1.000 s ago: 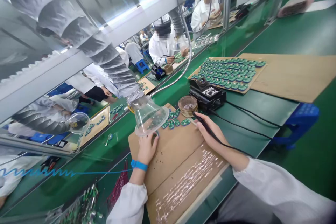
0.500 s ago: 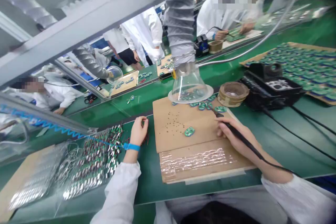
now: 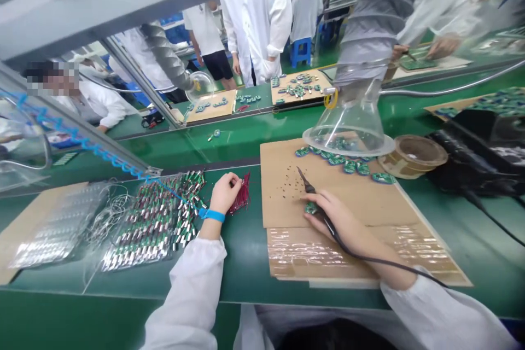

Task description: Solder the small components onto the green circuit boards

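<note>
Where board (image 3: 310, 208) lay alone, right hand (image 3: 334, 219) rests with soldering iron (image 3: 305, 183).

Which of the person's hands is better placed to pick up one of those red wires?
Left, probably. The left hand touches the red wires. The right hand is occupied, gripping the soldering iron beside a small green board on the cardboard.

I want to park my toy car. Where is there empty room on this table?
Bare green mat lies between the left sleeve and the cardboard sheet. The cardboard is also bare between the right hand, holding the soldering iron, and the green boards. Crowded: the wire pile beside the left hand.
</note>
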`<state>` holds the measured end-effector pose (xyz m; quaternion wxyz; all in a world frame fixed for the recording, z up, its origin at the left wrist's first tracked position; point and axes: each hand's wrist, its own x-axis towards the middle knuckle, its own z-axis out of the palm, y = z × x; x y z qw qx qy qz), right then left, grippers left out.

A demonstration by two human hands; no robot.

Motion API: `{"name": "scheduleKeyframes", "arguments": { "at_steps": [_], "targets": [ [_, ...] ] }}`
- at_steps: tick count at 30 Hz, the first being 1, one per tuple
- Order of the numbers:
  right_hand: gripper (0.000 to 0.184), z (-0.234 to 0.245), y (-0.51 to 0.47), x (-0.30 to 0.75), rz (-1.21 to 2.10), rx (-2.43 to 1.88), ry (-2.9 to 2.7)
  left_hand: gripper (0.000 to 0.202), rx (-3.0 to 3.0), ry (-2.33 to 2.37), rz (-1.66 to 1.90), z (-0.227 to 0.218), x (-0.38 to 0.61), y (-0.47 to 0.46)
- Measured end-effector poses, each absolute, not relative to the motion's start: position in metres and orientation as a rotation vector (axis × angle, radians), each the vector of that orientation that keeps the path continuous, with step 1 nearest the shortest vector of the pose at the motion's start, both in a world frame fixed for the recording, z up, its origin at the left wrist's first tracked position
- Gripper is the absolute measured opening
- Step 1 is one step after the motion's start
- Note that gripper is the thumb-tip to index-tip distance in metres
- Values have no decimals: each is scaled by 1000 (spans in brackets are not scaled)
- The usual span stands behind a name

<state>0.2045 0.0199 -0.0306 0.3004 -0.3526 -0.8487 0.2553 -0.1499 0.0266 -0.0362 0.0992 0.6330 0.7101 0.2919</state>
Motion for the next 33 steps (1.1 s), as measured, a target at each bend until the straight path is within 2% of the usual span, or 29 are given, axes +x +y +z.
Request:
{"name": "scheduleKeyframes", "arguments": {
  "at_steps": [8,11,14,18,23,29,33],
  "targets": [
    [38,-36,16,197,724,-936,-2176,21,1833,2117,899,-33,-150,23],
    [34,-33,16,208,712,-971,-2079,25,1855,2108,823,-31,-151,21],
    [31,-22,16,230,681,-1066,-1926,35,1873,2100,749,-28,-154,19],
    [34,-10,18,272,603,-1192,-1669,38,1870,2057,678,-26,-160,21],
    [31,3,25,336,431,-1275,-1378,45,1538,2189,647,-25,-172,25],
    [31,36,41,421,85,-1282,-1025,38,1364,2263,987,-16,-168,20],
    [31,56,57,462,81,-1303,-999,36,1282,2253,1290,-12,-161,19]
  ]
}}
